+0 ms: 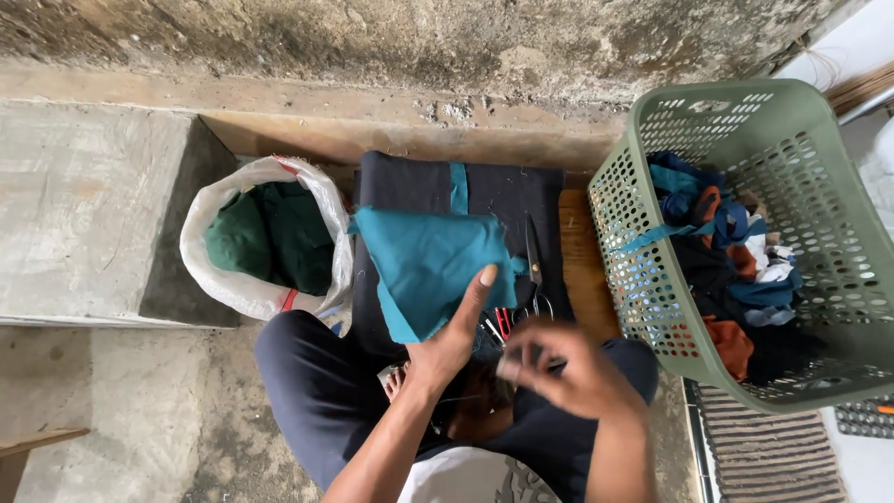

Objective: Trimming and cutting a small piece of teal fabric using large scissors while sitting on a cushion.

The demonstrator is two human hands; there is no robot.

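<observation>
Teal cloth [424, 256] at frame centre is pressed by the left hand [447, 345], grip spread; the blurred right hand [568, 368] grip cannot be told.

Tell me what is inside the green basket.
The green basket holds a heap of cloth scraps: teal, blue, black, white and rust-orange pieces. Whatever lies beneath the top layer is covered.
</observation>
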